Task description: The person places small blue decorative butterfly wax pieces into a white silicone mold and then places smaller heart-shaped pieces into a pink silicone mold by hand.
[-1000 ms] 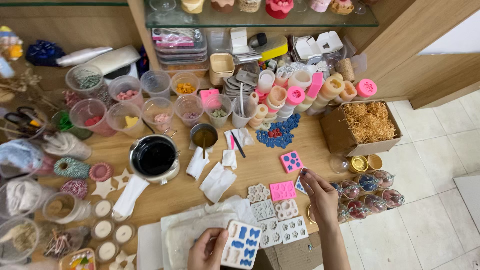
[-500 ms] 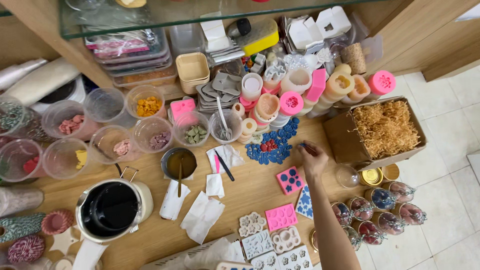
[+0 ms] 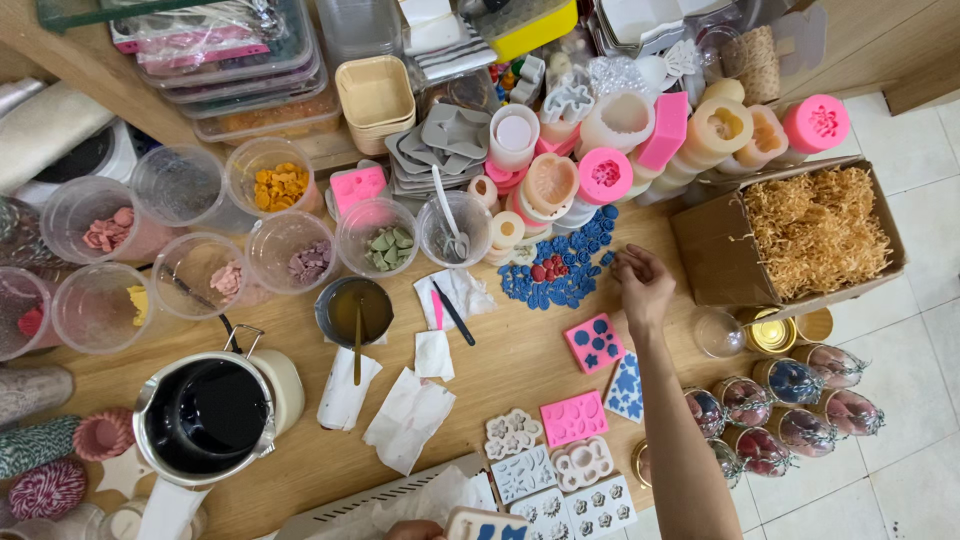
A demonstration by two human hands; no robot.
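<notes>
At the near edge of the bench (image 3: 520, 360), the left hand (image 3: 415, 530) shows only as a small part at the bottom of the view; it seems to hold a white mould with blue pieces (image 3: 490, 526), but how its fingers stand one cannot tell. This mould stays close to the body, probably so that pieces can go into it. Just beyond lie the flat white moulds (image 3: 545, 480) and a pink mould (image 3: 573, 417), spread side by side so every cavity is open to the eye.

To the left near the edge stands the melting pot (image 3: 210, 415) with dark inside, apart from the small things, and paper tissues (image 3: 408, 418) lie beside it, likely for drips.

The right arm goes from the near right corner toward the middle of the bench. The right hand (image 3: 643, 283) is over the wood, its fingers (image 3: 628, 262) curled narrow and close together, at the right side of the pile of small blue and red wax pieces (image 3: 558, 272). Whether they already pinch a piece is not visible. A pink square mould (image 3: 594, 343) lies just near the wrist.

Farther, clear cups (image 3: 290, 250) with coloured bits stand in rows, sorted by colour. At the far side, round silicone moulds (image 3: 610, 150) are stacked, and a cardboard box with straw filling (image 3: 800, 240) sits at the right edge.
</notes>
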